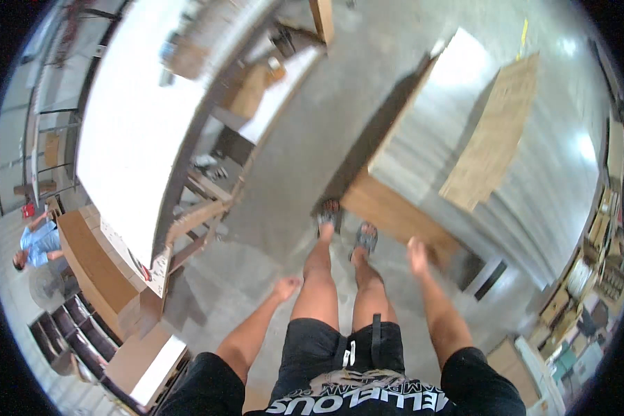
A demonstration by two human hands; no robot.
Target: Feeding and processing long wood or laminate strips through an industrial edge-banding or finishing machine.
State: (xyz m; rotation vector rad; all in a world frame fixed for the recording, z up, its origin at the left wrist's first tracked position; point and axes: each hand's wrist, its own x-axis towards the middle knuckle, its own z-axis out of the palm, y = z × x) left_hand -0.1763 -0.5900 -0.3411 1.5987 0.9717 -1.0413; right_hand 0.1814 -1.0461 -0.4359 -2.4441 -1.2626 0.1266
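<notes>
My left hand (286, 288) hangs in the air beside my left thigh, touching nothing. It is small and blurred, so how its fingers lie cannot be made out. Forward of my right leg, my right hand (417, 256) is held out with its fingers stretched, a little blurred, with nothing seen in it. Nearest to that hand is a large stack of grey panels (423, 149) with a wood-brown front side (395, 211). Across the stack lies a long light-brown board (496, 132).
To the left stands a long white-topped workbench (128, 118) with a wooden frame and a cluttered lower shelf (277, 90). Grey concrete floor (277, 173) runs between bench and stack. A person in blue (38, 239) is at far left. Shelves of boxes (596, 243) line the right.
</notes>
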